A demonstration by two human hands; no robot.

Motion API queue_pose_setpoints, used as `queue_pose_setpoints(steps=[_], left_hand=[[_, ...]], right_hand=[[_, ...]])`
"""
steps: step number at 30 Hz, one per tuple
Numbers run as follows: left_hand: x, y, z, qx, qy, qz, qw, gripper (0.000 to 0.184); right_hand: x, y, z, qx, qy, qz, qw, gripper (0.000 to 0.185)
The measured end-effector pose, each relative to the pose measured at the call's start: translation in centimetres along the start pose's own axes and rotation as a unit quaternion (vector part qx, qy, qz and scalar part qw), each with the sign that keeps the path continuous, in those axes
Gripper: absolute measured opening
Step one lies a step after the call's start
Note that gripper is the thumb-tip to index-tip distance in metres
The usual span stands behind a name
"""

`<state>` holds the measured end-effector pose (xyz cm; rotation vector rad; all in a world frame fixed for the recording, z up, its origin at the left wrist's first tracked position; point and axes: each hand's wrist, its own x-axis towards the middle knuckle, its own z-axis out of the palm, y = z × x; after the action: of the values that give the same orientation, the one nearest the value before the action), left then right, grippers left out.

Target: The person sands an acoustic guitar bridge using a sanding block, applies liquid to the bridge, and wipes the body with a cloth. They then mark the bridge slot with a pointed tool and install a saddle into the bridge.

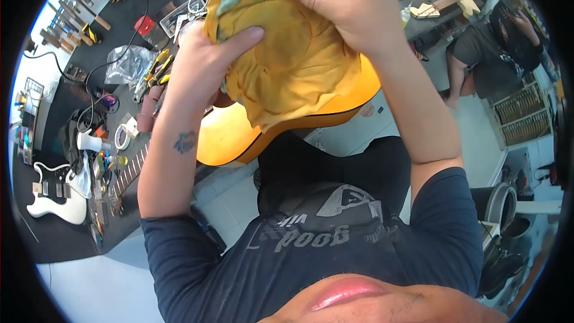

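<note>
A crumpled yellow cloth (293,78) with a blue-green patch and darker stains is held up in front of me. My left hand (206,60) grips its left side, the thumb lying over the front and the other fingers hidden behind. At the top right edge, my right hand (353,6) pinches the fabric between thumb and fingers; the thumb tip looks stained dark. Below and behind the cloth is a glossy yellow-orange guitar body (224,138) with a dark edge. The cloth covers much of the guitar.
A fretted neck (128,170) and a white electric guitar body (63,194) lie on the dark bench to the left. Pliers (158,66), a plastic bag (128,63) and a red-lidded jar (146,27) are nearby. Another person (496,54) sits at the right, near a headstock (463,0).
</note>
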<state>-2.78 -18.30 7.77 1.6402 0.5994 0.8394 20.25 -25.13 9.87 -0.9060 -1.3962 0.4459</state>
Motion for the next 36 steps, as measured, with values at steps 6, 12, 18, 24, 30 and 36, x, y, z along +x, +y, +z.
queue_pose_setpoints(steps=[6,12,18,24,30,36], left_hand=[[-3.0,-0.3,4.3,-0.301,0.074,0.069,0.948,0.031],[-4.1,-1.0,5.8,-0.159,0.125,0.039,0.979,0.035],[0.3,-1.7,-1.1,0.351,0.15,0.171,0.908,0.041],[4.4,-2.2,1.5,0.617,-0.047,0.033,0.785,0.044],[8.8,-7.4,0.1,0.656,-0.09,0.068,0.747,0.048],[6.8,-6.7,2.8,0.655,-0.105,0.07,0.745,0.03]], right_hand=[[-4.6,4.8,3.2,-0.044,-0.021,-0.027,0.998,0.021],[-9.7,3.8,7.7,-0.119,0.043,-0.068,0.99,0.04],[-8.4,4.2,1.2,-0.281,-0.093,-0.046,0.954,0.047],[-6.6,10.6,-5.9,-0.474,-0.103,0.072,0.871,0.052],[-7.9,11.1,-5.5,-0.511,-0.139,0.062,0.846,0.059],[-7.9,10.6,-4.8,-0.542,-0.129,0.075,0.827,0.056]])
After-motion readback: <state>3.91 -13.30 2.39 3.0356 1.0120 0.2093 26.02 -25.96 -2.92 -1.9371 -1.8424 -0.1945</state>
